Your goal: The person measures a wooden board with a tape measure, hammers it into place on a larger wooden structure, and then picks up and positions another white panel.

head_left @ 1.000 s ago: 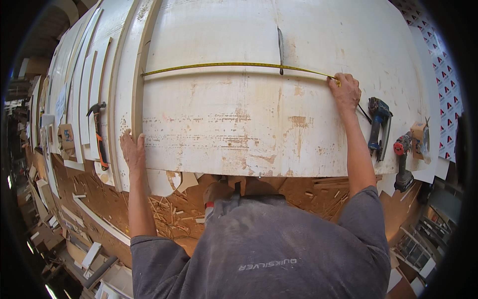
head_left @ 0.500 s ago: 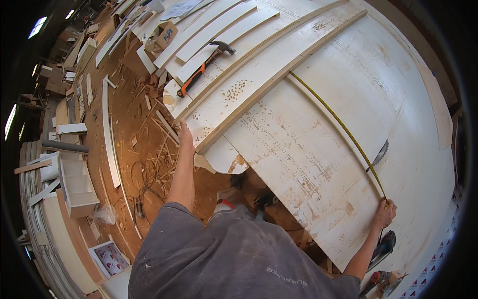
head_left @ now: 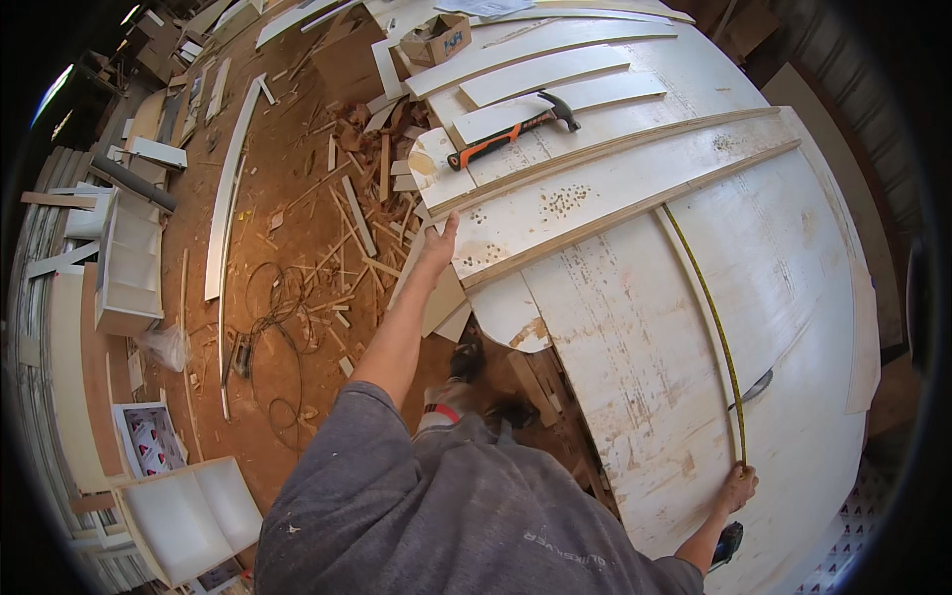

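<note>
My left hand (head_left: pixel 437 249) grips the near left end of a long white panel (head_left: pixel 562 201), edged with wood strips and dotted with holes. The thumb shows at the panel's end; the other fingers are mostly hidden. A yellow tape measure (head_left: pixel 712 317) runs from the panel's near edge across the big white worktop (head_left: pixel 635 397). At the tape's near end my right hand (head_left: pixel 736 488) is closed on it, close to the worktop surface. Beside the tape, part of a toothed round blade (head_left: pixel 759 388) shows. A claw hammer (head_left: pixel 513 131) with an orange and black handle lies beyond the panel.
Curved white strips (head_left: pixel 555 52) and a cardboard box (head_left: pixel 436 40) lie at the worktop's far end. Wood scraps (head_left: pixel 362 233) and a dark cable (head_left: pixel 278 327) litter the brown floor. White open boxes (head_left: pixel 188 521) stand at left. A dark power tool (head_left: pixel 727 544) is by my right forearm.
My view has turned, so the worktop, panel and hammer appear shifted and rotated in the picture. Both hands keep their holds on the panel and the tape.
</note>
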